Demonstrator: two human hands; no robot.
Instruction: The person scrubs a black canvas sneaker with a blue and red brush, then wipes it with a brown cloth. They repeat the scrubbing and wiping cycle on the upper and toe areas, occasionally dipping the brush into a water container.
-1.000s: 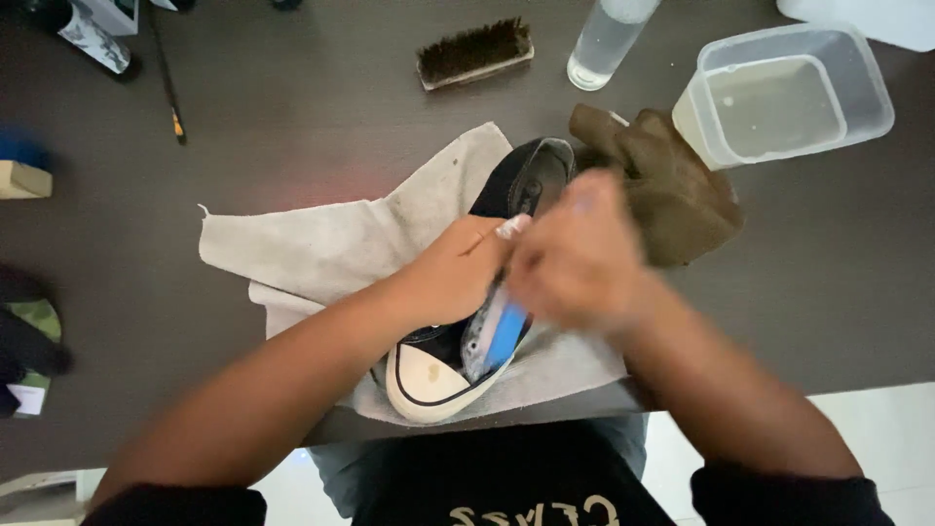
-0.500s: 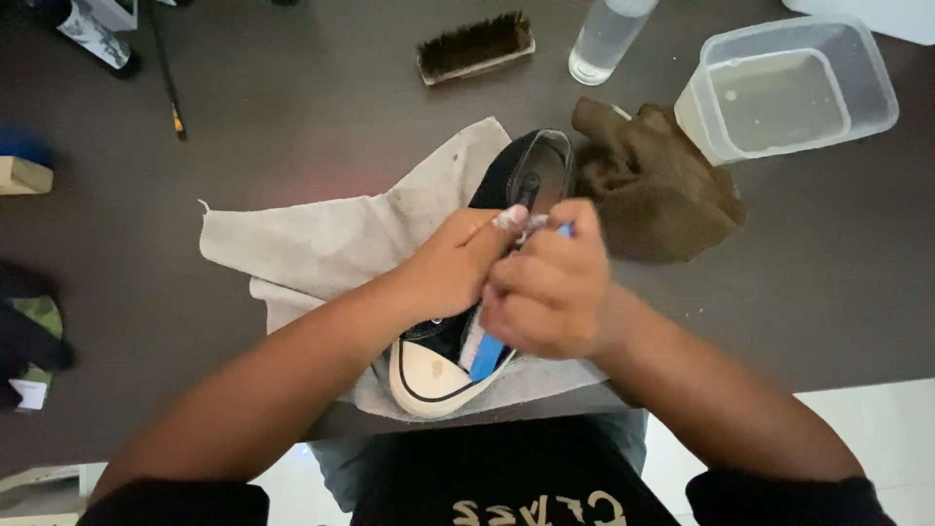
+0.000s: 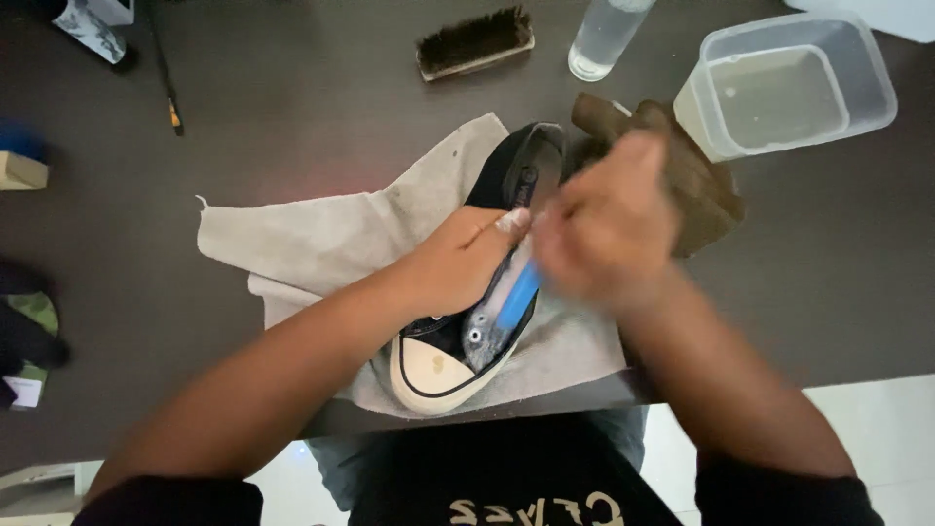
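A black sneaker (image 3: 458,351) with a white toe cap lies on a beige cloth (image 3: 321,234) near the front edge of a dark table (image 3: 292,97). My left hand (image 3: 458,258) presses down on the sneaker's side and holds it steady. Blurred with motion, my right hand (image 3: 604,229) hovers over the sneaker's heel end and grips a small brush with a blue handle (image 3: 516,292), which runs down along the shoe's opening. The brush head is hidden by my hands.
A crumpled brown rag (image 3: 701,175) lies just right of the shoe. Behind it stands a clear plastic tub (image 3: 857,78) with water, a clear bottle (image 3: 604,39) and a wooden bristle brush (image 3: 475,41). A thin dark stick (image 3: 166,83) lies at far left.
My right hand has swung up and to the right, toward the sneaker's heel, taking the blue-handled brush with it. My left hand stays on the shoe.
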